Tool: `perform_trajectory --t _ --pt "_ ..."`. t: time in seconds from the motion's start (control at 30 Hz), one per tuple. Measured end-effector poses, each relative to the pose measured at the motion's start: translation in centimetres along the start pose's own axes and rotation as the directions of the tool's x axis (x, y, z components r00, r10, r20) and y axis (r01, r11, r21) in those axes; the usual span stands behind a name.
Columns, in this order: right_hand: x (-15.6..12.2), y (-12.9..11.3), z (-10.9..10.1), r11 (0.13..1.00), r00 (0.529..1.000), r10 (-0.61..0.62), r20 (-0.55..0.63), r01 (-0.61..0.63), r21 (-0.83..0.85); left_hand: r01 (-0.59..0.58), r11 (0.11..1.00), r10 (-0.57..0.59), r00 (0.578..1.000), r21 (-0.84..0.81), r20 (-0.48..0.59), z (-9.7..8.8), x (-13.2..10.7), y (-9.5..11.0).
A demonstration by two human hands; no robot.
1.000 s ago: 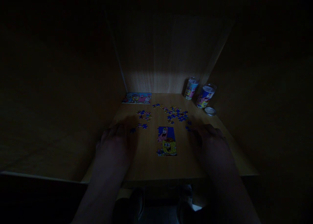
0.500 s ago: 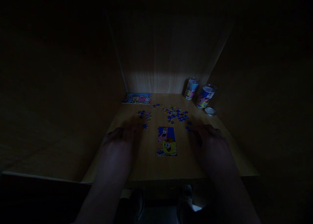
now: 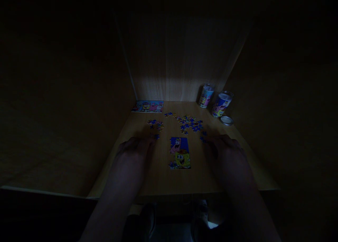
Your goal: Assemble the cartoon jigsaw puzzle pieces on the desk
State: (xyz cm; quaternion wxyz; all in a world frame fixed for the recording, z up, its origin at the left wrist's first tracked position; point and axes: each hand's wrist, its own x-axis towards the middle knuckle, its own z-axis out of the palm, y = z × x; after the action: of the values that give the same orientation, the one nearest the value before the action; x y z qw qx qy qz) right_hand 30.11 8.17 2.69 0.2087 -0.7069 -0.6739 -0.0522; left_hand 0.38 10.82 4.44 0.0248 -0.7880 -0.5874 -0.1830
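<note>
In dim light, my left hand (image 3: 133, 155) rests on the table with curled fingers, its fingertips at a blue puzzle piece (image 3: 156, 136). Opposite it, my right hand (image 3: 227, 155) has its fingers drawn together, the tips on another blue puzzle piece (image 3: 202, 139). Between the hands lies a partly joined puzzle (image 3: 180, 153) showing a pink and a yellow cartoon figure on blue. Loose puzzle pieces (image 3: 190, 124) are scattered beyond it, with a smaller group (image 3: 155, 124) to the left. Shadow hides parts of both hands' fingers.
Two printed cans, one at the back (image 3: 206, 95) and one nearer (image 3: 221, 104), stand at the right. A round lid (image 3: 226, 121) lies beside them. A finished-looking picture strip (image 3: 148, 106) is at the back left. Wooden panels (image 3: 179, 59) enclose the tabletop (image 3: 163, 182).
My left hand has moved right, bringing its fingertips to the blue piece. My right hand has stayed almost still; the joined puzzle looks the same.
</note>
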Motion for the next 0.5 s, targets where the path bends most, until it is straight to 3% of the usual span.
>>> perform_trajectory --t 0.13,0.5 --pt "-0.02 -0.1 -0.07 1.0 1.0 0.005 0.003 -0.006 0.02 -0.035 0.999 0.033 0.996 -0.034 -0.079 0.79 -0.07 -0.47" --pt "-0.1 0.06 0.19 1.0 1.0 0.003 -0.022 -0.003 0.025 -0.061 0.998 0.058 0.99 -0.016 -0.127 0.89 -0.09 -0.09"
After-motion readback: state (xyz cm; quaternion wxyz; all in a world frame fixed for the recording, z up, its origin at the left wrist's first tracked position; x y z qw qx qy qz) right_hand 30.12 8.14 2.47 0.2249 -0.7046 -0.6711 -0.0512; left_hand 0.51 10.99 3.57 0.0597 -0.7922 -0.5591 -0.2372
